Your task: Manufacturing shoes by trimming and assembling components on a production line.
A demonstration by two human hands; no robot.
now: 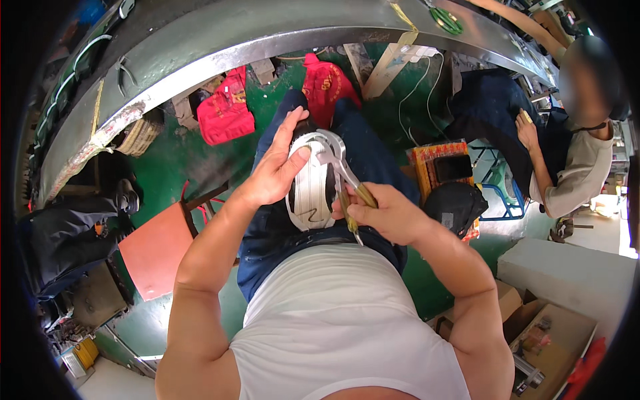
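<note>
A shoe [311, 190] lies sole side up on my lap, its pale underside facing me and dark material round its edges. My left hand [275, 172] grips its left side, fingers stretched along the far end and thumb pressed on top. In my right hand [392, 213] are metal pincers [341, 161] with yellowish handles, which my fingers wrap round. The rounded jaws of the pincers are at the far right edge of the shoe, close to my left thumb. Whether they bite the edge material, I cannot tell.
Ahead runs a long metal workbench [267, 48], with green-handled scissors [445, 20] on it. Red cloths [227, 110] hang beneath. An orange stool [159, 250] stands at left; a black cap [455, 208] and a phone [453, 168] lie at right. A co-worker [577, 160] sits further right.
</note>
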